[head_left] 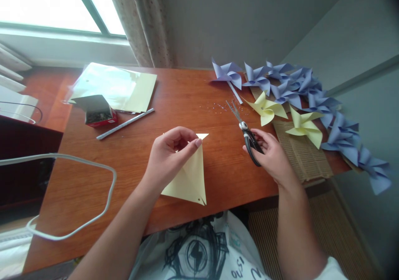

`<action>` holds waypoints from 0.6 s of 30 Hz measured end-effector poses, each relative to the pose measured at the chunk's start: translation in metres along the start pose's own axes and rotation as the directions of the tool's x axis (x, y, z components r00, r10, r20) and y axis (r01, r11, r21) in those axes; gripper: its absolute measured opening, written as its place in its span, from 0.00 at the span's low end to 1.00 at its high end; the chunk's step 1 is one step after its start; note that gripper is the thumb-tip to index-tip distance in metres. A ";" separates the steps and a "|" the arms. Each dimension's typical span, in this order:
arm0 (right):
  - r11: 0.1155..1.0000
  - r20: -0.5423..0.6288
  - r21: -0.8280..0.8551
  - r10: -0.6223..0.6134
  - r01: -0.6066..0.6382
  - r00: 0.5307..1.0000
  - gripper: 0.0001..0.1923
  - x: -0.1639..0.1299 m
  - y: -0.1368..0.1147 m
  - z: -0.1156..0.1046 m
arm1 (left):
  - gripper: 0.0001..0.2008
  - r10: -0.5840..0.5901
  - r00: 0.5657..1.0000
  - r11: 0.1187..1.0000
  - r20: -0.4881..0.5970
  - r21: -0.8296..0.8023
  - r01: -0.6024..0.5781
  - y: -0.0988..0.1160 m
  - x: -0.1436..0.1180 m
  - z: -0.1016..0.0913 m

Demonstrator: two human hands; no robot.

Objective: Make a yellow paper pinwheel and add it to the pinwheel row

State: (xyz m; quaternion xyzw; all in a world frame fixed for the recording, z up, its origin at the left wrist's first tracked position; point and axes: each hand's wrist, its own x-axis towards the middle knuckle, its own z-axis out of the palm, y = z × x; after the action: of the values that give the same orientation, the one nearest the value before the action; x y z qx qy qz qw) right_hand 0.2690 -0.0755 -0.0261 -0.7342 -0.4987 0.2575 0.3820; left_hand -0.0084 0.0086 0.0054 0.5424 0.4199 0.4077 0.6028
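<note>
A yellow sheet of paper (191,176) hangs from my left hand (174,151), whose thumb and fingers pinch its upper corner. Near the lower corner of the sheet I see a small hole and a slit. Part of the paper lies hidden behind the hand. My right hand (268,151) has its fingers through the handles of black-handled scissors (246,132). The blades point up and away over the table and stand slightly apart, clear of the paper.
Purple paper pinwheels (289,84) line the back right, with a yellow pinwheel (266,108) nearer, partly over cardboard (302,151). Tiny scraps (215,106) dot the table (131,167). Leftward are a red box (99,115), a paper stick (124,124), yellow sheets (140,90) and a white cable (112,184).
</note>
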 end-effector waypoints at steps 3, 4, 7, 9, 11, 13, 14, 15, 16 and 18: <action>0.963 -0.062 -0.258 -0.090 0.071 0.994 0.26 -0.005 0.008 -0.006 | 0.10 0.005 1.000 1.000 -0.001 0.014 -0.005 0.000 0.001 0.000; 0.945 -0.069 -0.316 -0.116 0.088 0.991 0.25 -0.007 0.009 -0.008 | 0.10 0.008 1.000 1.000 -0.003 0.015 -0.008 0.000 0.001 -0.001; 0.903 -0.095 -0.414 -0.170 0.117 0.981 0.23 -0.011 0.010 -0.010 | 0.11 0.012 1.000 1.000 -0.002 0.018 -0.012 -0.001 0.002 -0.001; 0.888 -0.104 -0.443 -0.186 0.122 0.977 0.23 -0.012 0.011 -0.011 | 0.11 0.008 1.000 1.000 0.007 0.024 -0.009 -0.002 0.002 -0.001; 0.879 -0.099 -0.461 -0.191 0.125 0.977 0.23 -0.011 0.013 -0.013 | 0.11 -0.002 1.000 1.000 0.017 0.023 0.001 -0.002 0.002 -0.001; 0.867 -0.096 -0.484 -0.191 0.122 0.977 0.22 -0.011 0.014 -0.015 | 0.11 -0.010 1.000 1.000 0.019 0.017 0.010 -0.003 0.002 -0.001; 0.859 -0.099 -0.500 -0.188 0.114 0.977 0.22 -0.010 0.015 -0.016 | 0.11 -0.012 1.000 1.000 0.019 0.018 0.012 -0.003 0.002 0.000; 0.850 -0.105 -0.517 -0.183 0.104 0.977 0.22 -0.010 0.015 -0.016 | 0.11 -0.014 1.000 1.000 0.018 0.022 0.014 -0.003 0.002 0.000; 0.840 -0.112 -0.534 -0.179 0.093 0.977 0.23 -0.009 0.015 -0.016 | 0.11 -0.016 1.000 1.000 0.018 0.027 0.015 -0.003 0.001 0.000; 0.825 -0.118 -0.560 -0.171 0.077 0.978 0.23 -0.008 0.016 -0.016 | 0.12 -0.022 1.000 0.999 0.019 0.028 0.022 -0.002 0.001 0.001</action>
State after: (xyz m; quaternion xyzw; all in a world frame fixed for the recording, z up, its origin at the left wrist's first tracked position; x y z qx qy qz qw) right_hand 0.2866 -0.0912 -0.0298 -0.7977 -0.5655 0.0163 0.2089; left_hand -0.0069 0.0092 0.0029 0.5501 0.4256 0.3897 0.6036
